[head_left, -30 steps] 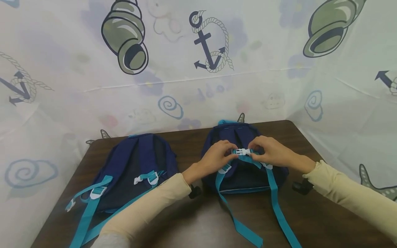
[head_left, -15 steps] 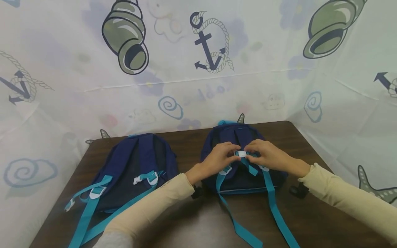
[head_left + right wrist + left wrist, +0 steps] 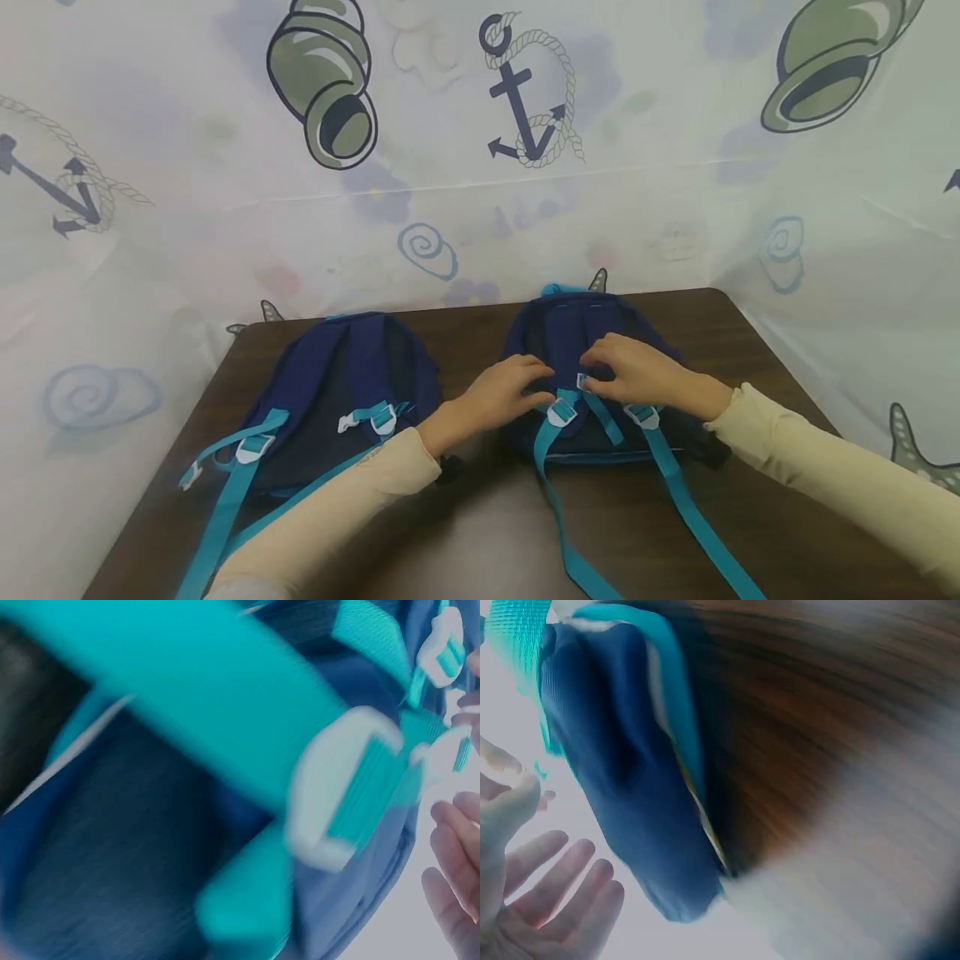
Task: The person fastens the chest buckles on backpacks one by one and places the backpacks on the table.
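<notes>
On the right-hand navy backpack, a small white side-release buckle shows on the teal chest strap. My right hand pinches it between thumb and forefinger. In the right wrist view the buckle sits by fingertips at the right edge. Whether its halves are joined I cannot tell. My left hand hovers at the pack's left, fingers loose and apart, near a white strap adjuster. Its fingers look spread in the left wrist view. A teal strap tail hangs below the right hand.
A second navy backpack lies at the left; its chest-strap buckle pieces are apart. Long teal straps trail over the brown table. A patterned white cloth hangs behind.
My left hand has left the buckle and moved left and slightly down. The right hand stays at the buckle. The two buckle halves, apart a second ago, came together by half a second ago.
</notes>
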Demonstrator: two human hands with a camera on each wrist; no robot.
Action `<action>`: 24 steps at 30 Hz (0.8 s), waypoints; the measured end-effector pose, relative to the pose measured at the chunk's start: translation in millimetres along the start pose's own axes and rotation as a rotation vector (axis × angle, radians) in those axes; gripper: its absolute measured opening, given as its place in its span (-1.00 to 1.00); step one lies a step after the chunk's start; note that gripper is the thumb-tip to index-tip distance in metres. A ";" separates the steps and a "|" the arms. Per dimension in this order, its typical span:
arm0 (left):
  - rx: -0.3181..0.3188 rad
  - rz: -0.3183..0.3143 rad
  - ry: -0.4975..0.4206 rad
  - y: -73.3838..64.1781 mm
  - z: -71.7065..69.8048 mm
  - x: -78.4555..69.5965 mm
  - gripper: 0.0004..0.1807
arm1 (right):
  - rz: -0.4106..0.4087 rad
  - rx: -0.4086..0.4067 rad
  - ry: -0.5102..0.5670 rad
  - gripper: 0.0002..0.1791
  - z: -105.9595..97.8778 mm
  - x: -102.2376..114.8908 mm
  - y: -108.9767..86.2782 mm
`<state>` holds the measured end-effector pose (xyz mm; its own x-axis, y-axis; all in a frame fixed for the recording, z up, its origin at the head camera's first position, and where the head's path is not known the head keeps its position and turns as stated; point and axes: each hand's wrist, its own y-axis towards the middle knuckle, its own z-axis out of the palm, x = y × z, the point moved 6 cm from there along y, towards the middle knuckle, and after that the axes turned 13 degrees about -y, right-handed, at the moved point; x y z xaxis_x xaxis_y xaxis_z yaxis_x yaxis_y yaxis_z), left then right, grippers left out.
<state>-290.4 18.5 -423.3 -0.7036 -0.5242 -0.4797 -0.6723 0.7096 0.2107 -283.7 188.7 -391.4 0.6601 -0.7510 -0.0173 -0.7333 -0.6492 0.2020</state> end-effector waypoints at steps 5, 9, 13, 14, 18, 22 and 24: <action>-0.044 -0.072 0.012 -55.0 -45.8 23.9 -0.50 | -0.039 0.025 0.002 -0.61 -1.6 31.2 38.0; -0.063 -0.135 -0.047 -116.5 -83.2 42.2 -0.52 | -0.103 0.034 -0.065 -0.62 2.0 70.5 71.1; -0.161 -0.210 -0.044 -187.8 -123.9 60.0 -0.58 | -0.183 0.021 -0.097 -0.65 3.0 117.6 100.9; -0.198 -0.236 -0.026 -205.4 -134.6 63.9 -0.60 | -0.208 0.022 -0.097 -0.65 2.5 129.9 107.3; -0.337 -0.332 0.062 -269.4 -168.2 79.2 -0.65 | -0.328 0.025 -0.108 -0.66 6.7 173.1 130.9; -0.401 -0.382 0.111 -315.4 -181.2 91.1 -0.69 | -0.441 0.019 -0.139 -0.70 16.4 206.2 152.4; -0.412 -0.424 0.119 -332.5 -183.1 97.9 -0.67 | -0.472 0.016 -0.148 -0.70 21.5 219.8 164.7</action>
<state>-177.8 -354.9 -384.4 -0.3592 -0.7877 -0.5005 -0.9171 0.1986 0.3457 -263.0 -85.9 -382.9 0.8915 -0.3827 -0.2424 -0.3629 -0.9236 0.1236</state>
